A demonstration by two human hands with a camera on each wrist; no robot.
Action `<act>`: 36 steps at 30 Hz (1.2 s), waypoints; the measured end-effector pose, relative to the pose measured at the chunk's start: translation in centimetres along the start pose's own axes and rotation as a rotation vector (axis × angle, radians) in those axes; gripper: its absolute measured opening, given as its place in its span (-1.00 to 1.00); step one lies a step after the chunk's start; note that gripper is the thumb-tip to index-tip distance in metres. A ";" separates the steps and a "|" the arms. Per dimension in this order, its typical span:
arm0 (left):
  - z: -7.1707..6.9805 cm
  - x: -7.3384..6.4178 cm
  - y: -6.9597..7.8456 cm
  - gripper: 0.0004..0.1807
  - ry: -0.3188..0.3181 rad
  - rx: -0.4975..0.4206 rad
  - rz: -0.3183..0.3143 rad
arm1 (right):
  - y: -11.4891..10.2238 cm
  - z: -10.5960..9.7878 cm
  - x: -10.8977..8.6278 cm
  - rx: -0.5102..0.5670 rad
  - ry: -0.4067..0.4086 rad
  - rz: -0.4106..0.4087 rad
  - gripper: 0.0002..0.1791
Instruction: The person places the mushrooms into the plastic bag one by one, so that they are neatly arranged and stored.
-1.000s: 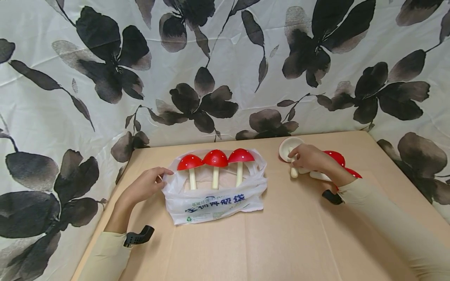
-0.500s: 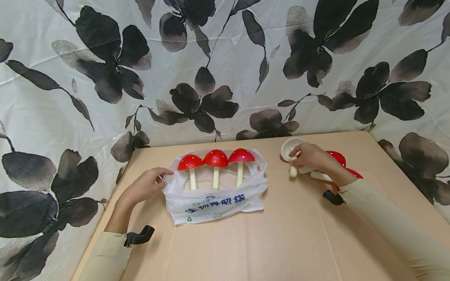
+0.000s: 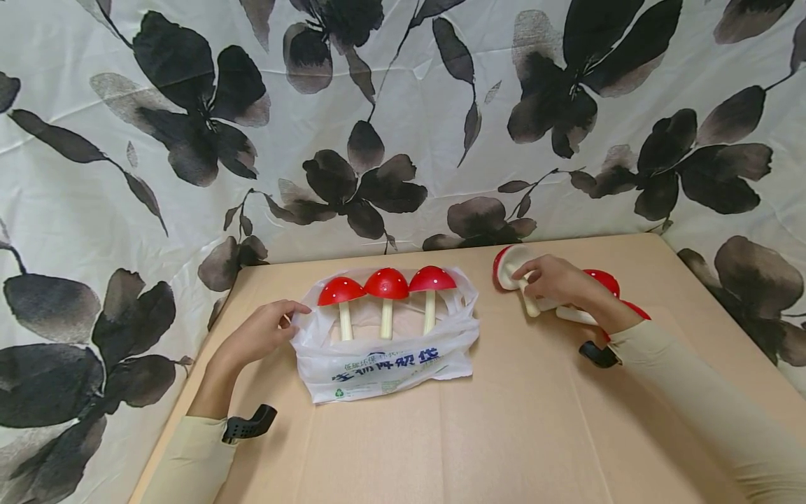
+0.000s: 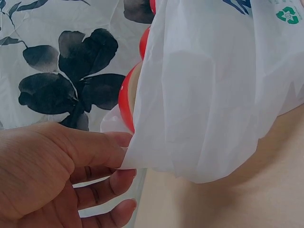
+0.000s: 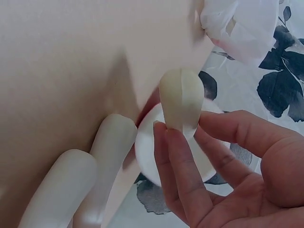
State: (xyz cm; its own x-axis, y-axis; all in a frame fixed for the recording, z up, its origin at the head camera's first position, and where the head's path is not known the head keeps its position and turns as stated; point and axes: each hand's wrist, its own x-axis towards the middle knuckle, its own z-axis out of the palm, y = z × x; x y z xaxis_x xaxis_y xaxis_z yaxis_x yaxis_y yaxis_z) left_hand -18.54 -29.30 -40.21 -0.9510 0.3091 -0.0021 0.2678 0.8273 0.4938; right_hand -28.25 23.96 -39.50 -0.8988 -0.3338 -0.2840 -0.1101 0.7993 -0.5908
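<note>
R hand, right of ctr in the head view, has thumb & fingertips clamped on the stem of the held mushroom. Its cap tips to the upper L of that hand, pale underside showing, red along the left rim; stem end pokes out below the fingers. Can't tell if it touches the table. 2 loose mushrooms lie just beside, partly hidden behind R hand & wrist, red caps to the right; their pale stems show lower L in the R wrist view.

L hand, left of ctr, has thumb & index pinched together on the edge of the bag; other fingers bent below, per the L wrist view. Bag's white w/ blue lettering & green recycling mark, lying about mid-frame. 3 bagged mushrooms lie side by side in its mouth, red caps w/ white dots up-frame, stems pointing down-frame.

Both arms have beige sleeves. Cloth w/ blk flower print fills the upper frame.
</note>
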 end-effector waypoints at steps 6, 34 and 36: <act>0.0 0.0 0.1 -0.63 -0.007 -0.001 0.000 | 0.0 0.0 0.0 0.031 -0.016 0.009 -0.55; 0.0 -0.1 0.2 -0.63 -0.012 0.001 -0.012 | -0.1 0.0 -0.4 0.118 0.022 0.054 -0.58; 0.0 -0.1 0.2 -0.63 -0.010 0.002 -0.011 | 0.0 0.0 -0.3 0.132 0.020 0.050 -0.58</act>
State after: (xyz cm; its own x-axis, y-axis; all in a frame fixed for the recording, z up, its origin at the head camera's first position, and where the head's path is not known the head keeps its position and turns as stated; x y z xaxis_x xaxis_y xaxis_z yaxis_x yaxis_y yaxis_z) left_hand -18.41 -29.15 -40.11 -0.9523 0.3047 -0.0159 0.2579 0.8317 0.4918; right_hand -27.92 24.03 -39.41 -0.9101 -0.2843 -0.3017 -0.0092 0.7415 -0.6709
